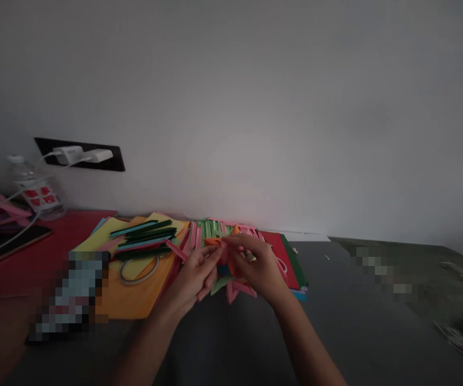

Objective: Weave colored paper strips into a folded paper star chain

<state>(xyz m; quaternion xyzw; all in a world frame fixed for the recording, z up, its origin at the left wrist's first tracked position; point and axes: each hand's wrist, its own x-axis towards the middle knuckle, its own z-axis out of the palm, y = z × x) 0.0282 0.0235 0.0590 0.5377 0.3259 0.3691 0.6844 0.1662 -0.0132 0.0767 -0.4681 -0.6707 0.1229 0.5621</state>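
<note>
Both hands meet at the centre of the head view around a folded paper piece (pixel 226 268) with pink, orange, blue and green parts. My left hand (pixel 199 271) pinches its left side, thumb and fingers together. From the right, my right hand (pixel 255 260) has its fingertips closed on the top of the same piece. Pink and light green points stick out below the fingers. The fingers hide much of the middle. Just behind the hands lie green and pink folded strips (pixel 211 229).
Dark green strips (pixel 151 233) and a tape ring (pixel 139 269) lie on yellow and orange sheets (pixel 134 300) at the left, beside a pixelated phone-like object (pixel 70 295). A bottle (pixel 38 190) stands far left by a socket (pixel 80 154). Red sheets (pixel 285 257) lie at the right.
</note>
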